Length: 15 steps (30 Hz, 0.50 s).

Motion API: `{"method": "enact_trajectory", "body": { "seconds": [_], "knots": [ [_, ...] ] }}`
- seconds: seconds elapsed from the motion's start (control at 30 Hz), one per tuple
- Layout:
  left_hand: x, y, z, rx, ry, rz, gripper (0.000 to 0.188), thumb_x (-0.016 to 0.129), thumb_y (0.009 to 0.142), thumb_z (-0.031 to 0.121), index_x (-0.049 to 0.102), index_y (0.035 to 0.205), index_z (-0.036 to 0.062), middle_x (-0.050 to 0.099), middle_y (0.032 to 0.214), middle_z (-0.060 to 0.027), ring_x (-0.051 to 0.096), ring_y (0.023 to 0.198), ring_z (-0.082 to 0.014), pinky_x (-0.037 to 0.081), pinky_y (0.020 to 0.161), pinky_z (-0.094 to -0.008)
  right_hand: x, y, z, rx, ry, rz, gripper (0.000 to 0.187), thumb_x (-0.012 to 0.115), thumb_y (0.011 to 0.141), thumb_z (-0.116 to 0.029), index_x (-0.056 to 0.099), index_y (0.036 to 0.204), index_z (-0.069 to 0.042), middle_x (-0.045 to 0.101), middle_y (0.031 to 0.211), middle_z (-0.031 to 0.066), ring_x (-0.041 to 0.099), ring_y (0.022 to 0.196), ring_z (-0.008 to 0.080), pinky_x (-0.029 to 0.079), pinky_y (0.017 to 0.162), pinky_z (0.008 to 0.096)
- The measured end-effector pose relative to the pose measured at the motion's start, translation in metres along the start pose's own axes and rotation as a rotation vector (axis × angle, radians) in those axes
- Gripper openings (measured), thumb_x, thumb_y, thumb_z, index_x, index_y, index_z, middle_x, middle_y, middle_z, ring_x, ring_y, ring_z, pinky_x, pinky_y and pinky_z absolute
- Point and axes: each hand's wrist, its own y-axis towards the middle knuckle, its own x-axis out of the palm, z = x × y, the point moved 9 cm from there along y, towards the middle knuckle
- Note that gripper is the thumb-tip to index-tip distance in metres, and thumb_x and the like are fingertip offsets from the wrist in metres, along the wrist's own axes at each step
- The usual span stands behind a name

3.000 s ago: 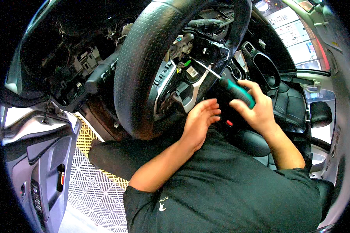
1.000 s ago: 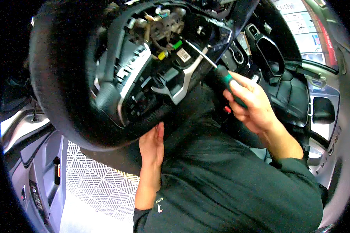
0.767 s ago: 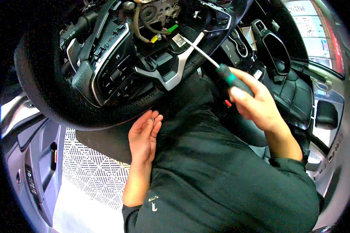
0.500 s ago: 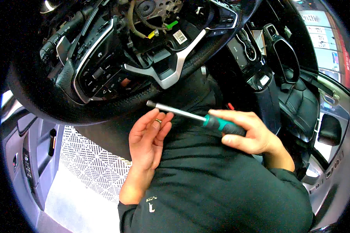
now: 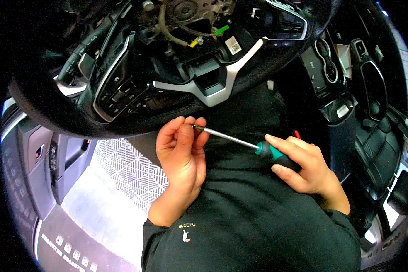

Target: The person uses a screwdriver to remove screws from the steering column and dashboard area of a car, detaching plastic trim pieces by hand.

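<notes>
My right hand (image 5: 306,165) is closed around the green-and-black handle of a screwdriver (image 5: 231,138), the index finger stretched along the handle. Its metal shaft slants up to the left, and its dark tip meets the fingertips of my left hand (image 5: 181,147). Those fingers pinch a small brass-coloured screw (image 5: 193,126), mostly hidden now between thumb and fingers, right at the screwdriver's tip. Both hands are above my lap, just below the rim of a steering wheel (image 5: 145,121).
The wheel's open centre shows bare metal, a yellow connector (image 5: 196,42) and a green connector (image 5: 221,31) on cables. A silver trim piece (image 5: 213,97) spans its lower spoke. The centre console (image 5: 324,68) lies right, the door (image 5: 34,145) left, a patterned mat (image 5: 127,165) below.
The screwdriver's tip, which was above the left fingers and apart from the screw, has come down to the screw in the left fingertips. The view has shifted a little.
</notes>
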Motion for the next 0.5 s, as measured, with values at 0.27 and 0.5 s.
{"method": "enact_trajectory", "body": {
  "seconds": [0.27, 0.5],
  "knots": [
    [0.025, 0.006, 0.001, 0.010, 0.019, -0.045, 0.023, 0.066, 0.096, 0.006, 0.063, 0.118, 0.0036, 0.070, 0.111, -0.0126, 0.071, 0.100, -0.0259, 0.064, 0.081, -0.0351, -0.002, -0.001, 0.018, 0.102, 0.327, -0.060, 0.057, 0.070, 0.088, -0.017, 0.054, 0.139, 0.002, 0.068, 0.109, 0.0164, 0.066, 0.093, 0.0250, 0.051, 0.088, 0.0341],
    [0.061, 0.026, -0.004, -0.023, 0.029, -0.082, 0.026, 0.062, 0.100, 0.013, 0.059, 0.125, 0.0059, 0.070, 0.114, -0.0094, 0.071, 0.102, -0.0237, 0.063, 0.085, -0.0358, -0.015, -0.014, 0.039, 0.131, 0.672, 0.186, 0.060, 0.074, 0.083, -0.021, 0.047, 0.133, 0.000, 0.049, 0.130, 0.0164, 0.061, 0.102, 0.0227, 0.048, 0.094, 0.0331]
  ]
}}
